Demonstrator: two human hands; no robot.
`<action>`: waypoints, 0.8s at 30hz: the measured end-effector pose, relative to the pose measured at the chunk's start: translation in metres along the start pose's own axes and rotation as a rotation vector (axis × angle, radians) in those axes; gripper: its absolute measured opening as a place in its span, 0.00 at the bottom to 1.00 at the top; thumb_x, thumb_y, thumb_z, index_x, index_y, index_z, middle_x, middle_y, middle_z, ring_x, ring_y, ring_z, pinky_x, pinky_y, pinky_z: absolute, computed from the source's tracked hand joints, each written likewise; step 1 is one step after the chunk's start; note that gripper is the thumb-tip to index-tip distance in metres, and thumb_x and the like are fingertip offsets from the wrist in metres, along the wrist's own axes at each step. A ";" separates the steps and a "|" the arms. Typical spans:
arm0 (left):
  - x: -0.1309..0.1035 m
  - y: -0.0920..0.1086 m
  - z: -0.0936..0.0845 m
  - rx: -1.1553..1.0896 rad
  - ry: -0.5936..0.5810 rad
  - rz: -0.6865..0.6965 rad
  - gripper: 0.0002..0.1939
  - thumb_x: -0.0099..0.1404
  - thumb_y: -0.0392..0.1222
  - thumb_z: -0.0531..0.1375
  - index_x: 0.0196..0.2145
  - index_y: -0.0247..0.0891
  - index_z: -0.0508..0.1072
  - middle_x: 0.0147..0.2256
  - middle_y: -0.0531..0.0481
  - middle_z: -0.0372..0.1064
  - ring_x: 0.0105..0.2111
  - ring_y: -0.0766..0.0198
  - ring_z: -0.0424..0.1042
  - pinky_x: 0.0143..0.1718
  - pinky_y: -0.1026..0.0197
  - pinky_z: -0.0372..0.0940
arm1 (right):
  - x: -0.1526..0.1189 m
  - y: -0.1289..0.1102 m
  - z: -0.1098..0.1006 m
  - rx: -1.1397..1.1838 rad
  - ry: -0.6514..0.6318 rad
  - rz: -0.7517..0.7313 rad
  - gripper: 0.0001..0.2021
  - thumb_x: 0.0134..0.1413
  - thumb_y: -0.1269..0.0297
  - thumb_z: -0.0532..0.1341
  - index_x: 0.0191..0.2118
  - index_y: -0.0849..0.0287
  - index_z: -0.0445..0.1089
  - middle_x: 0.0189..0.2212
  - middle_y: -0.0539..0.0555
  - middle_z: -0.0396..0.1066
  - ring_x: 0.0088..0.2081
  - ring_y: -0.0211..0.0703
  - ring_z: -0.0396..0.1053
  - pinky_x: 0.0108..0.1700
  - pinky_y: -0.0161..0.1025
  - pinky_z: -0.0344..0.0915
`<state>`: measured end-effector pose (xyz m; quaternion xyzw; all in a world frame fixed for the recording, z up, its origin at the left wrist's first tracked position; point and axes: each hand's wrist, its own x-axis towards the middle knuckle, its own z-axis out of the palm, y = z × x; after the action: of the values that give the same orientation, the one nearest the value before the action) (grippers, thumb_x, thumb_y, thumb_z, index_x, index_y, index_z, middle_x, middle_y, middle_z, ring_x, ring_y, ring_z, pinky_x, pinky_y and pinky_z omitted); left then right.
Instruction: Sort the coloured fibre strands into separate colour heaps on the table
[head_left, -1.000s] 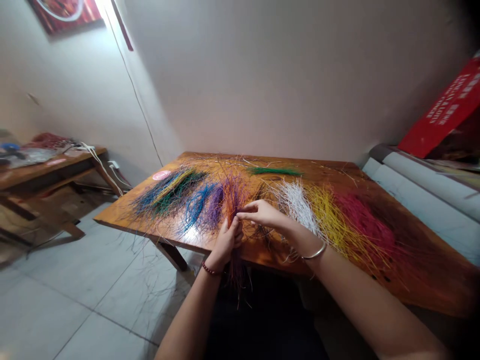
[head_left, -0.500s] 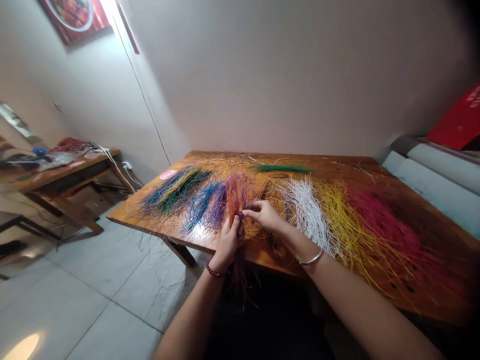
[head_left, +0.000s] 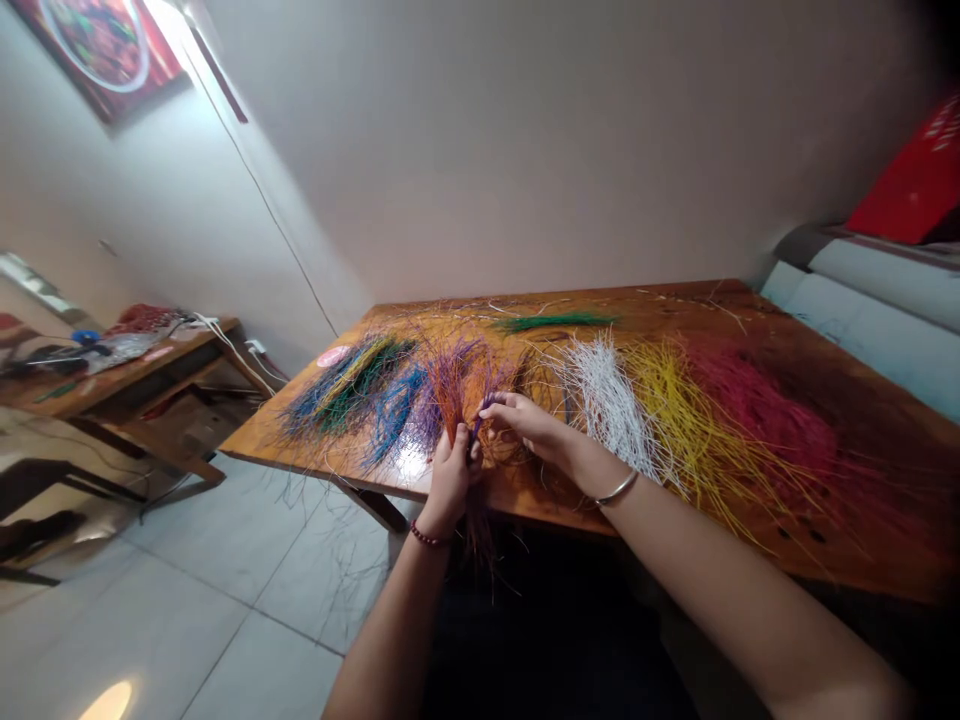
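Note:
My left hand (head_left: 454, 465) is closed around a bundle of thin orange and purple strands (head_left: 448, 395), whose tops fan out above the fist. Loose ends hang below it, past the table's front edge. Thumb and fingers of my right hand (head_left: 517, 418) pinch a few purple strands (head_left: 481, 415) just right of that bundle. Left of my hands lie blue strands (head_left: 397, 410) and purple ones. To the right, a pile of white strands (head_left: 611, 410) is spread beside yellow strands (head_left: 679, 420) and magenta strands (head_left: 765, 420).
Green strands (head_left: 559, 321) lie toward the back of the wooden table (head_left: 300, 455). A mixed blue, green and yellow pile (head_left: 352, 380) sits at its left end. Another table (head_left: 82, 395) with cables stands at the far left. Pale rolls (head_left: 885, 300) border the right side.
My right hand has drawn the purple strands slightly apart from the bundle in my left hand. The whole view has shifted a little.

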<state>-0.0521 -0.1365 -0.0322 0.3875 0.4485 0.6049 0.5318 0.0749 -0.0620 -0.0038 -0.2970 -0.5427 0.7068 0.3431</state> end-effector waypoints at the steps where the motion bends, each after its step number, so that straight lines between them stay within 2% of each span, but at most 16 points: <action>1: 0.000 0.000 0.000 0.001 -0.006 0.000 0.18 0.60 0.57 0.58 0.37 0.39 0.61 0.21 0.61 0.52 0.13 0.77 0.46 0.13 0.73 0.43 | -0.001 0.000 0.000 0.032 -0.013 0.013 0.07 0.45 0.64 0.63 0.32 0.59 0.68 0.28 0.48 0.71 0.23 0.29 0.65 0.23 0.27 0.54; 4: -0.001 -0.001 -0.001 -0.012 -0.009 0.007 0.18 0.61 0.56 0.57 0.35 0.39 0.60 0.21 0.60 0.54 0.13 0.78 0.45 0.13 0.73 0.42 | -0.002 0.000 0.002 0.117 -0.035 0.032 0.09 0.44 0.64 0.65 0.32 0.59 0.67 0.28 0.48 0.71 0.22 0.28 0.64 0.24 0.28 0.58; 8: -0.001 -0.001 0.001 -0.034 0.026 0.033 0.18 0.60 0.57 0.57 0.33 0.39 0.60 0.19 0.60 0.55 0.13 0.77 0.47 0.13 0.72 0.44 | -0.004 0.000 0.003 0.156 -0.122 0.016 0.11 0.43 0.63 0.67 0.32 0.59 0.67 0.20 0.44 0.64 0.19 0.28 0.58 0.22 0.28 0.54; 11: -0.002 0.001 0.004 -0.052 0.068 0.049 0.19 0.59 0.57 0.58 0.33 0.38 0.61 0.19 0.60 0.57 0.12 0.77 0.49 0.13 0.72 0.47 | -0.006 -0.002 0.004 0.164 -0.202 0.015 0.11 0.44 0.62 0.67 0.33 0.59 0.68 0.20 0.44 0.63 0.20 0.28 0.58 0.23 0.28 0.55; 14: -0.003 0.002 0.006 -0.046 0.088 0.058 0.20 0.58 0.58 0.59 0.34 0.38 0.63 0.20 0.58 0.60 0.12 0.77 0.51 0.12 0.71 0.49 | -0.009 -0.004 0.003 0.148 -0.226 0.010 0.12 0.44 0.61 0.67 0.35 0.59 0.69 0.19 0.43 0.62 0.20 0.29 0.58 0.24 0.29 0.57; 19: -0.004 0.002 0.005 -0.045 0.071 0.092 0.20 0.58 0.58 0.59 0.36 0.37 0.64 0.19 0.59 0.60 0.12 0.77 0.52 0.12 0.71 0.49 | -0.009 0.001 0.004 0.012 -0.310 -0.043 0.16 0.46 0.56 0.67 0.38 0.60 0.70 0.24 0.48 0.69 0.24 0.31 0.64 0.25 0.30 0.58; 24: -0.005 -0.003 0.002 -0.055 0.121 0.116 0.19 0.59 0.58 0.58 0.31 0.37 0.64 0.18 0.59 0.58 0.11 0.76 0.52 0.12 0.71 0.49 | -0.003 0.011 0.007 -0.145 -0.338 -0.102 0.21 0.49 0.49 0.63 0.40 0.64 0.72 0.24 0.51 0.72 0.23 0.32 0.66 0.24 0.30 0.59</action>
<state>-0.0490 -0.1410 -0.0346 0.3609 0.4399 0.6690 0.4781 0.0696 -0.0700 -0.0125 -0.1703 -0.6563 0.6874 0.2603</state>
